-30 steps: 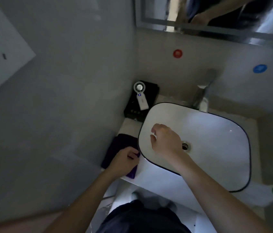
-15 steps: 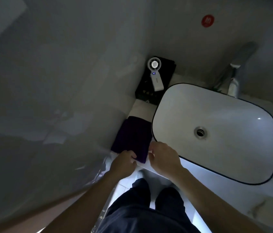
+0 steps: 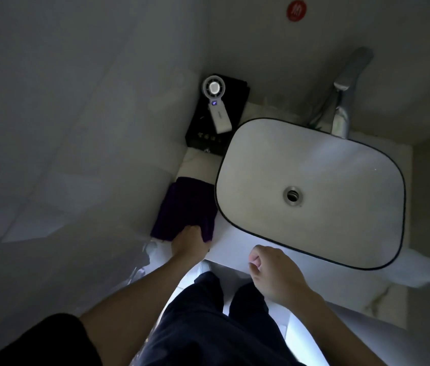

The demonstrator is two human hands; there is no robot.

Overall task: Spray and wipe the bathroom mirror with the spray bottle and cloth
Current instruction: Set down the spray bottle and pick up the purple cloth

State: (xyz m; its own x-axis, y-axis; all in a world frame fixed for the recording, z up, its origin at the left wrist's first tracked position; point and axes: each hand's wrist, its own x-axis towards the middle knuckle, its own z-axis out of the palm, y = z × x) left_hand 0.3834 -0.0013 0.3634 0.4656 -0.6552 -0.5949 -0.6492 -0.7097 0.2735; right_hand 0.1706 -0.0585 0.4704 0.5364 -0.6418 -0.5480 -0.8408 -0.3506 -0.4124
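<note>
A folded purple cloth (image 3: pixel 187 207) lies on the white counter (image 3: pixel 235 247), between the left wall and the sink. My left hand (image 3: pixel 188 245) rests on the cloth's near edge with its fingers closed on it. My right hand (image 3: pixel 274 273) hovers over the counter's front edge, to the right of the cloth, with fingers curled and nothing in them. A white spray bottle (image 3: pixel 420 270) with a green part lies at the far right edge, blurred and partly cut off. The mirror is out of view.
A white basin with a dark rim (image 3: pixel 235 143) fills the counter's middle, with a chrome faucet (image 3: pixel 346 101) behind it. A black box (image 3: pixel 208 138) with a white handheld fan (image 3: pixel 218 109) on top sits in the back left corner. The tiled wall stands close on the left.
My right hand has drawn away from the cloth to the right and now hangs over the counter's front edge. My left hand has stayed on the cloth's near edge.
</note>
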